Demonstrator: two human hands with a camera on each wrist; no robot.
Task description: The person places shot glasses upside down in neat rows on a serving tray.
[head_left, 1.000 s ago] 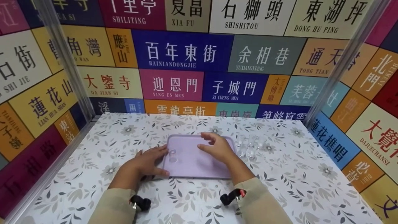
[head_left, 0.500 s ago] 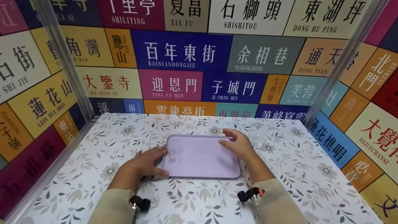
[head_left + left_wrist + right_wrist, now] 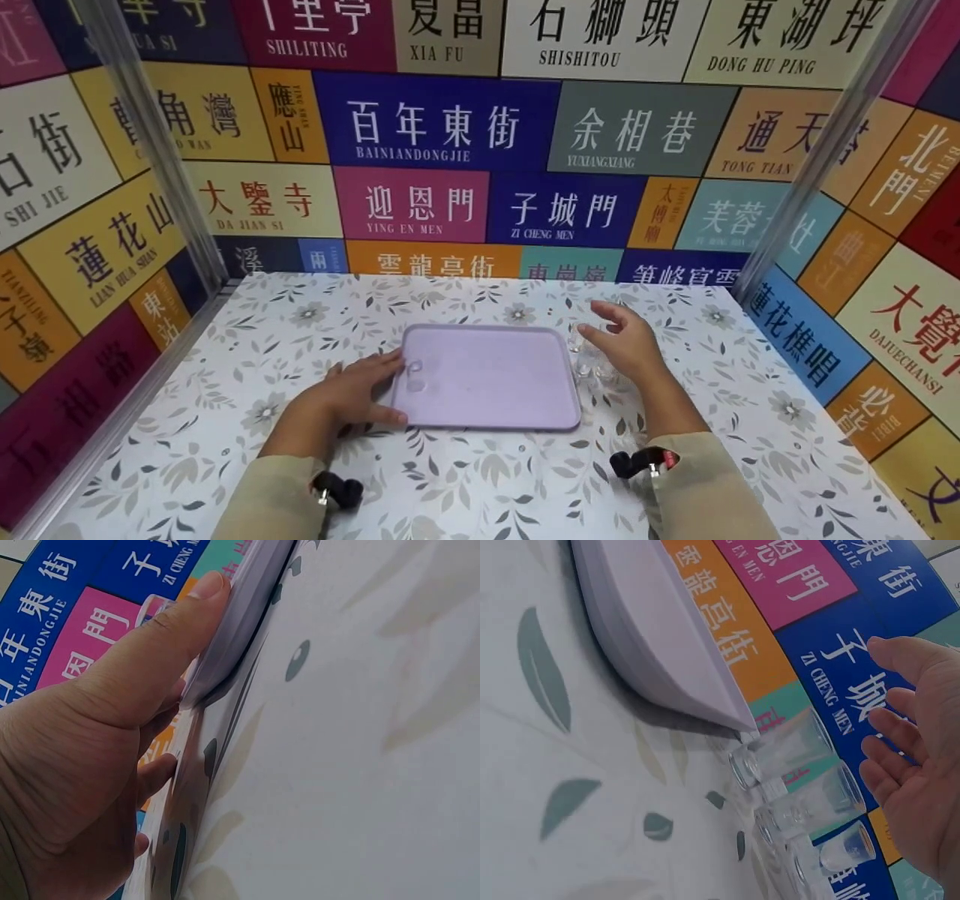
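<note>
A pale purple rectangular tray (image 3: 487, 379) lies on the table, with a small clear glass (image 3: 415, 376) at its left end. My left hand (image 3: 349, 397) rests against the tray's left side, fingers extended and thumb at the near left corner. In the left wrist view, that thumb (image 3: 161, 649) lies on the tray's edge. Beyond the tray's right edge, my right hand (image 3: 626, 341) hovers by several small clear glasses (image 3: 586, 367), holding nothing. The right wrist view shows these glasses (image 3: 810, 799) upright in a group, apart from the loosely bent fingers. My hand partly hides them in the head view.
A white table (image 3: 480, 480) with a grey leaf and flower print carries everything. Panels with coloured Chinese place-name signs (image 3: 442, 124) stand behind and at both sides, joined by clear corner strips (image 3: 787, 161).
My right hand has moved right, from above the tray to beside the glasses, which it now partly covers. My left hand and the tray stay in place.
</note>
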